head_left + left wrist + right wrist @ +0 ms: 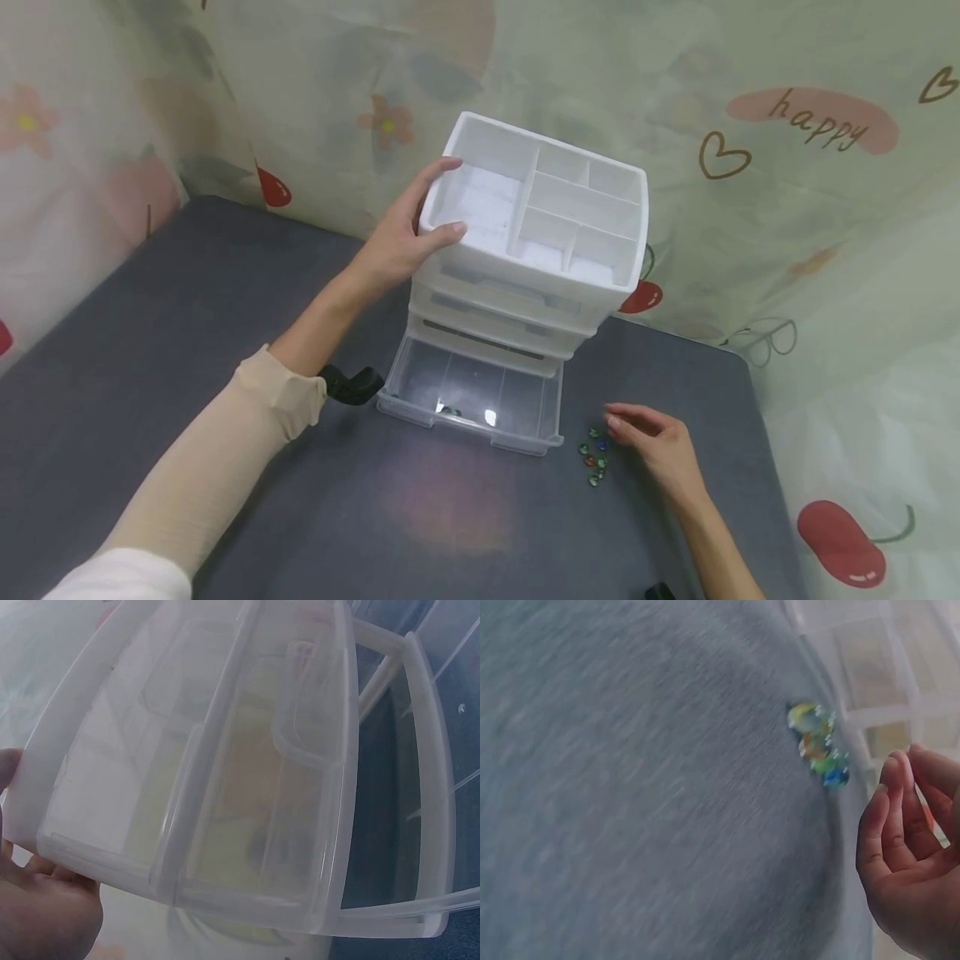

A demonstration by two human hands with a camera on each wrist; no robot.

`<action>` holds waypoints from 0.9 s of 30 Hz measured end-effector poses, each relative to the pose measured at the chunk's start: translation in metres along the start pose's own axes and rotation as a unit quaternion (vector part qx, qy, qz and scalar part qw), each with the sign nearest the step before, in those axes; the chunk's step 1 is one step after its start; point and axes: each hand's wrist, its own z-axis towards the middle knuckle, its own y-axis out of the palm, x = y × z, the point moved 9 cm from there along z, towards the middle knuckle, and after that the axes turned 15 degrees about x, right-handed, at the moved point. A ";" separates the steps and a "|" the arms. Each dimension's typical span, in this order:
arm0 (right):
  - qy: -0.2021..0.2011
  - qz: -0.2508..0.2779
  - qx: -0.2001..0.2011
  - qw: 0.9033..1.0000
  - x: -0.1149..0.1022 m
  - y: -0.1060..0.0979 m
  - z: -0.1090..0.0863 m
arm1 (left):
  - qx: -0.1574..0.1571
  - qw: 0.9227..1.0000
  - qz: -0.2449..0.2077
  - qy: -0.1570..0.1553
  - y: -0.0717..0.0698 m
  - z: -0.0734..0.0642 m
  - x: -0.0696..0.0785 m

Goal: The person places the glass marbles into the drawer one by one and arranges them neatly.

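A white plastic drawer organizer (pixel 487 287) stands on the table, with a divided tray on top. My left hand (pixel 401 233) grips its left top edge, thumb and forefinger reaching over the rim; the left wrist view shows the hand (pixel 49 907) beside the drawer fronts. The clear bottom drawer (pixel 517 400) is pulled out, with a few marbles (pixel 448 411) near its front. To its right lies a small group of glass marbles (pixel 590 461), green, blue and orange. Just beside them hovers my right hand (pixel 663 450), its fingers (pixel 892 817) loosely bent, and nothing shows between the tips.
The dark grey table (pixel 337 517) ends at a patterned curtain (pixel 300 108) behind and to the right. A black object (pixel 352 386) sits under the left forearm, left of the drawer. At the bottom edge, another black piece (pixel 660 591) shows near the right wrist.
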 end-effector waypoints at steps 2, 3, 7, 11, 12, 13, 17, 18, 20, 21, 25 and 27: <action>-0.004 -0.008 0.000 1.000 0.006 -0.003 0.000 | 0.000 1.000 -0.004 -0.001 0.001 0.000 0.000; -0.006 -0.014 -0.002 1.000 0.009 -0.004 0.000 | 0.000 1.000 -0.004 -0.003 0.001 0.000 0.000; -0.002 -0.039 -0.012 0.999 0.022 -0.008 -0.002 | -0.001 1.000 0.001 0.003 0.002 0.000 0.001; 0.003 -0.048 -0.019 0.999 0.031 -0.008 -0.003 | 0.000 1.000 0.011 0.009 0.003 0.000 0.001; 0.001 -0.048 -0.023 0.999 0.031 -0.007 -0.004 | 0.001 1.000 0.011 0.008 0.002 -0.001 0.001; -0.001 -0.048 -0.026 0.999 0.032 -0.007 -0.004 | 0.002 1.000 0.012 0.008 0.002 -0.001 0.001; -0.012 -0.064 -0.036 0.997 0.035 -0.004 -0.006 | 0.001 1.000 0.010 0.006 0.002 -0.001 0.000; -0.013 -0.067 -0.037 0.997 0.035 -0.004 -0.006 | 0.001 1.000 0.009 0.008 0.002 0.000 0.000; -0.017 -0.071 -0.038 0.997 0.036 -0.004 -0.006 | 0.000 1.000 0.008 0.007 0.003 0.000 -0.001; -0.021 -0.075 -0.039 0.996 0.035 -0.004 -0.006 | -0.001 1.000 0.007 0.006 0.003 0.000 -0.001; -0.053 -0.095 -0.040 0.993 0.031 -0.002 -0.006 | 0.002 1.000 0.003 0.002 0.002 0.000 -0.001; -0.070 -0.109 -0.038 0.991 0.028 -0.001 -0.005 | 0.004 1.000 0.002 0.000 0.001 0.001 0.000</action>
